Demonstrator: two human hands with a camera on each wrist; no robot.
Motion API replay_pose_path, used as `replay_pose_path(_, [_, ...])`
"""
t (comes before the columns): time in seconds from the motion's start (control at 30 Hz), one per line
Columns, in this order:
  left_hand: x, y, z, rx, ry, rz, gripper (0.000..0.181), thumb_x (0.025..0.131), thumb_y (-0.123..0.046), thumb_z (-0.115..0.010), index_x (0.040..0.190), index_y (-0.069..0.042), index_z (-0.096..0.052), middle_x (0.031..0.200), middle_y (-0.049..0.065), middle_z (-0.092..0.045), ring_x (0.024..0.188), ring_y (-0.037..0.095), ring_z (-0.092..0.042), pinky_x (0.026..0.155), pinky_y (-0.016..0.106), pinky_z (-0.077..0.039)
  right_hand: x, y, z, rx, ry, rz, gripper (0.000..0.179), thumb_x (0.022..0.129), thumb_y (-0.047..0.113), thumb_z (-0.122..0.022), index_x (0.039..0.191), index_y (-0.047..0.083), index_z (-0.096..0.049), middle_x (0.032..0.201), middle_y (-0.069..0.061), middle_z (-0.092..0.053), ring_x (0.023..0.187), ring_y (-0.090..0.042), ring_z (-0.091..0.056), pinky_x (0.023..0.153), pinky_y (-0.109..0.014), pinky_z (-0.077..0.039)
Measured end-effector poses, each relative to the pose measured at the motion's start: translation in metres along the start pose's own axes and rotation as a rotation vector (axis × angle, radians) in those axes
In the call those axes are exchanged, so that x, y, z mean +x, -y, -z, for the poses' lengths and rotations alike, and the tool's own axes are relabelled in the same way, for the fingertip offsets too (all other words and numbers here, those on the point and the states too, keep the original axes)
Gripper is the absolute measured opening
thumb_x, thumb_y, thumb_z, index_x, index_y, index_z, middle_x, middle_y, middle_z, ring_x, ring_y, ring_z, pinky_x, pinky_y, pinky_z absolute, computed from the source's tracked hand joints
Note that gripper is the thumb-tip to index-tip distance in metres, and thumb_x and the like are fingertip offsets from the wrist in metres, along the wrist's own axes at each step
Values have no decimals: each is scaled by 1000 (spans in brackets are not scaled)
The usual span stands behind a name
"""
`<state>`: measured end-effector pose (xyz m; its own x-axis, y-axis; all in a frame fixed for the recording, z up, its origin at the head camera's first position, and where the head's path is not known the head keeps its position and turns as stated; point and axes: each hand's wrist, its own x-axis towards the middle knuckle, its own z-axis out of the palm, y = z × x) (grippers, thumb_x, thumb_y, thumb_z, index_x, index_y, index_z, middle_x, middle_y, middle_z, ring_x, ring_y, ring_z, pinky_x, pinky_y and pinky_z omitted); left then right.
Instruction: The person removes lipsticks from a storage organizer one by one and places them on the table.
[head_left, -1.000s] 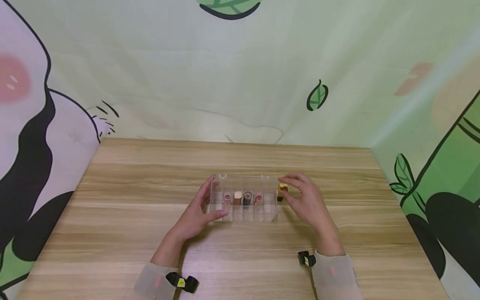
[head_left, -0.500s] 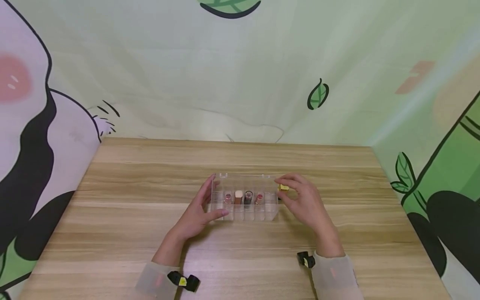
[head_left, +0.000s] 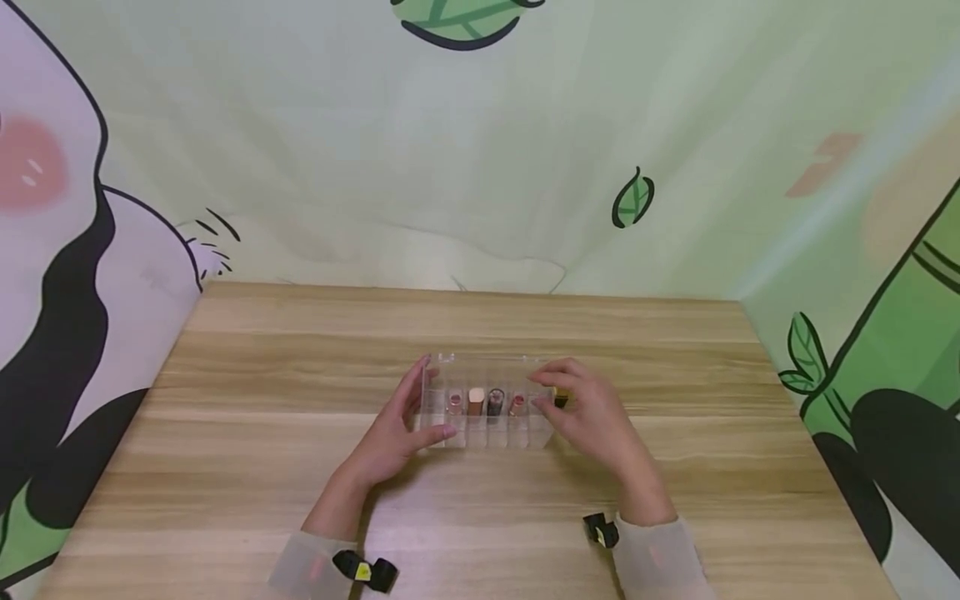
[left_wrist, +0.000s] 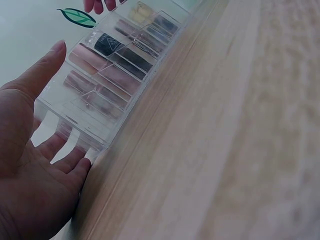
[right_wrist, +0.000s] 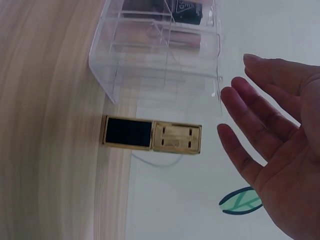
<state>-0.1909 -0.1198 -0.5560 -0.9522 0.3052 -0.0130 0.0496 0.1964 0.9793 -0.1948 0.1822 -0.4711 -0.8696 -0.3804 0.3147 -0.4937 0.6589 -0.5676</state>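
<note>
A clear divided lipstick organizer (head_left: pixel 487 432) stands on the table with several lipsticks upright in its middle compartments. Among them are a brown one with a pale top (head_left: pixel 476 402) and a black one (head_left: pixel 496 404). My left hand (head_left: pixel 390 437) grips the organizer's left end, thumb on the front and fingers behind. Above the right end hovers my right hand (head_left: pixel 592 412), fingers spread and nothing between them. Just outside that end, a gold-and-black lipstick (right_wrist: pixel 176 137) stands upright on the table, partly hidden by my right hand in the head view.
The wooden table (head_left: pixel 262 350) reaches back to a printed fabric backdrop (head_left: pixel 337 167) with leaves and cartoon figures. Black wrist devices sit on both sleeves.
My right hand has left the gold-and-black lipstick and shifted left over the organizer's right end. The lipstick stays beside the organizer. My left hand keeps its grip.
</note>
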Motion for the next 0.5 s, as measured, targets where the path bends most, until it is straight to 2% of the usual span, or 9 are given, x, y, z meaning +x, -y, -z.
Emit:
replay_pose_path(0.13, [-1, 1, 0, 6, -5, -1, 108, 86, -30, -85, 164, -45, -13, 171, 4, -30, 159, 29, -24, 132, 50, -20, 4, 3, -4, -6, 48, 6, 32, 88, 7, -81, 120, 8, -77, 123, -8, -71, 109, -27, -71, 94, -47, -61])
replay_pose_path(0.2, [-1, 0, 1, 3, -5, -1, 108, 86, -29, -86, 164, -45, -13, 171, 4, -30, 159, 29, -24, 131, 50, -20, 5, 2, -6, -3, 62, -3, 32, 88, 7, -81, 120, 8, -76, 123, -7, -71, 109, -27, -70, 93, -47, -61])
replay_pose_path(0.37, [-1, -1, 1, -1, -3, 1, 109, 85, -29, -86, 165, -43, -13, 170, 4, -30, 159, 30, -24, 131, 50, -20, 4, 2, -10, 1, 67, -10, 32, 87, 7, -82, 119, 6, -76, 124, -8, -70, 110, -27, -70, 94, -47, -61])
replay_pose_path(0.5, [-2, -2, 1, 6, -4, 4, 108, 85, -28, -86, 163, -49, -13, 170, 5, -30, 159, 31, -24, 131, 50, -20, 5, 2, -11, -4, 65, -2, 31, 88, 8, -82, 119, 6, -77, 124, -8, -70, 112, -28, -70, 96, -47, -60])
